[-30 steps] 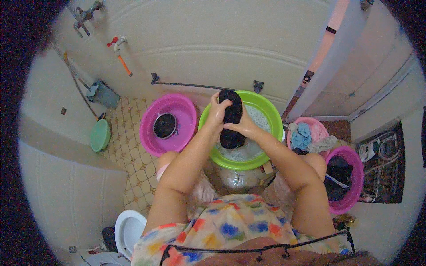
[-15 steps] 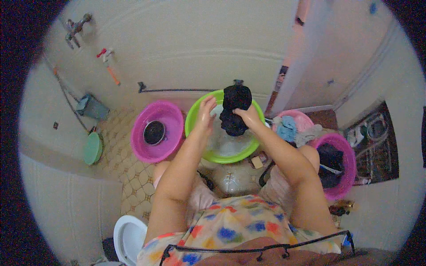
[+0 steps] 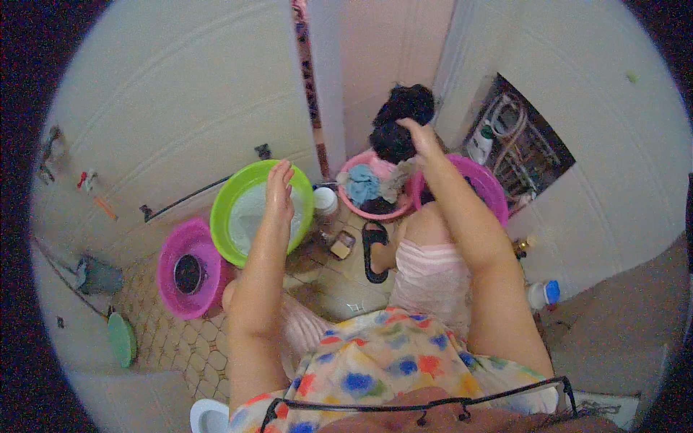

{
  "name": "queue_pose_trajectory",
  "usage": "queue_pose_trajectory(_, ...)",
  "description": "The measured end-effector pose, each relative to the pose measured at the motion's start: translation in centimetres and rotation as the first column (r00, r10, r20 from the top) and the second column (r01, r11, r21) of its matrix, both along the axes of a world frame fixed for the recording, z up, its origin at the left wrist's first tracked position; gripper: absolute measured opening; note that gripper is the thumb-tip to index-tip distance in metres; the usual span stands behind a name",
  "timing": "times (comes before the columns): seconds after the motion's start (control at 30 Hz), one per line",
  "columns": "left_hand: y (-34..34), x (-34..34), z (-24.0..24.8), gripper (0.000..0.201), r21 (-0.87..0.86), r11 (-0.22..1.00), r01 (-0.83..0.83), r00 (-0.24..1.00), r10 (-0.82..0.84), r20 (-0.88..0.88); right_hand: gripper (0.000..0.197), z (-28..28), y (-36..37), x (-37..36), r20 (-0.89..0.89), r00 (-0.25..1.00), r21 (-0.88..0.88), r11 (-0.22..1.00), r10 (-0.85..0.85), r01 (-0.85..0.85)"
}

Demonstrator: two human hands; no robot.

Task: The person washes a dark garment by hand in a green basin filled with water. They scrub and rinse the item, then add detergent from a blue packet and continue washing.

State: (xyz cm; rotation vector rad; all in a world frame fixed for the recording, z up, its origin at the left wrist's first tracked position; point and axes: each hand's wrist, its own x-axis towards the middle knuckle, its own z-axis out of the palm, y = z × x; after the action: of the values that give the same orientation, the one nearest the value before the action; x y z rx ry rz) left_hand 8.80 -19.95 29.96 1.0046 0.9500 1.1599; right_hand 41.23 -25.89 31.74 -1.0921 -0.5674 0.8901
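A bunched black cloth [image 3: 406,115] hangs in my right hand [image 3: 422,141], its fingers closed on it. The cloth is held above the far side of a light pink basin [image 3: 359,212] of mixed laundry, with a light blue cloth [image 3: 362,185] on top. Under my right forearm stands a magenta basin [image 3: 499,189] with dark cloth inside, partly hidden. My left hand [image 3: 280,191] is raised over the lime green basin [image 3: 309,225], fingers stretched and holding nothing. Whitish, cloudy water [image 3: 249,216] shows in that basin.
Left of the green basin sits another magenta basin [image 3: 167,283] holding a dark round container [image 3: 189,274]. A white-lidded jar [image 3: 325,200] and a small soap-like block [image 3: 342,246] lie near my black sandal [image 3: 373,252]. A recess with hoses [image 3: 509,119] opens in the right wall.
My view has turned right. The black cloth has moved in my right hand from above the green basin to above the pink laundry basin. My left hand stays over the green basin.
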Motion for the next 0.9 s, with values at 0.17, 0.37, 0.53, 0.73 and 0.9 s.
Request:
queue_pose_trajectory(0.17, -2.3, 7.2, -0.8, 0.038, -0.009, 0.996, 0.093, 0.996, -0.093, 0.009, 0.050, -4.2, -6.5, 13.5, -0.075, 0.977, -0.010, 0.980, -0.198, 0.198)
queue_pose_trajectory(0.37, -1.8, 15.4, -7.2, 0.030, -0.137, 0.953, 0.269, 0.963, -0.268, 0.022, 0.044, -14.2, -12.3, 21.6, -0.031, 0.925, -0.270, 0.895, -0.378, 0.356)
queue_pose_trajectory(0.53, -1.2, 21.3, -17.1, 0.028, -0.211, 0.906, 0.367, 0.922, -0.384, -0.045, 0.054, -28.7, -15.0, 25.2, 0.308, 0.900, -0.328, 0.854, -0.308, 0.404)
queue_pose_trajectory(0.73, -3.0, 24.5, -20.6, 0.029, -0.354, 0.855, 0.379, 0.890, -0.441, -0.112, 0.081, -34.1, -15.8, 22.2, 0.614, 0.768, -0.639, 0.687, 0.184, 0.346)
queue_pose_trajectory(0.9, -2.4, 24.3, -22.4, 0.021, -0.407, 0.831, 0.378, 0.883, -0.456, -0.109, 0.078, -35.4, -12.8, 21.0, 0.425, 0.523, -0.793, 0.583, 0.739, -0.179)
